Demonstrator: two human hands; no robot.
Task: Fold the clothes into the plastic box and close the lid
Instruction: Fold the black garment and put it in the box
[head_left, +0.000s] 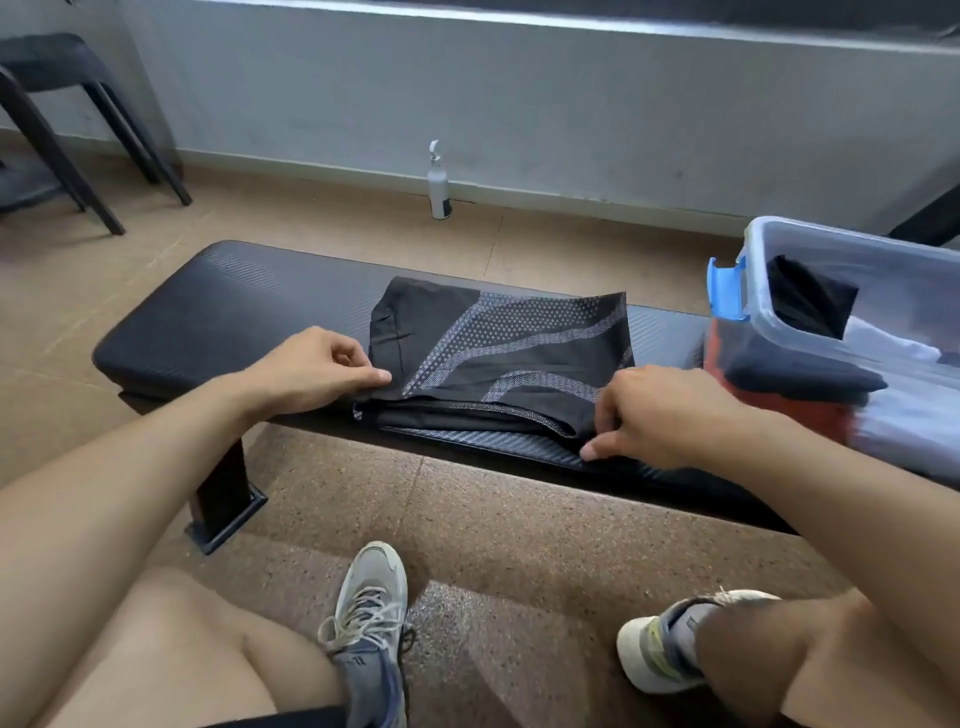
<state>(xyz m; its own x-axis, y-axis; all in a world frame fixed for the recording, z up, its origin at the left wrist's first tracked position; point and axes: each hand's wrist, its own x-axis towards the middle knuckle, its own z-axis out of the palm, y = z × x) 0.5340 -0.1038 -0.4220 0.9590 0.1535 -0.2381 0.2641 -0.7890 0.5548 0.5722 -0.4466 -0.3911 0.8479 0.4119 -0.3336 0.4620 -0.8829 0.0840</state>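
Folded black garment (498, 358) with a pale dotted wave pattern, lying flat on the padded black bench (234, 312), roughly at mid-length and reaching to the near edge. Left hand (317, 371) at the garment's left edge, thumb and forefinger pinched together on the fabric there: a clenched grip on the garment. Right hand (660, 415) at the near right corner, fingers curled down onto the lowest layers where these meet the bench edge, one fingertip pressed against the bench padding; grip closed around the corner of the garment, though hard to tell how much cloth is actually caught. Several layers visible along the near side, stacked and slightly uneven. Clear plastic box (779, 322) with a blue latch (727, 291) at the right end of the bench, just beside the garment but not touching, lid off and out of sight. Inside the box: dark, white and red clothes (810, 379) already folded. Beyond the bench, against the grey wall, a white bottle (439, 182) upright on the floor; black chair legs (98, 135) at far left. Below, bare knees and two grey sneakers (371, 608) on the speckled floor.
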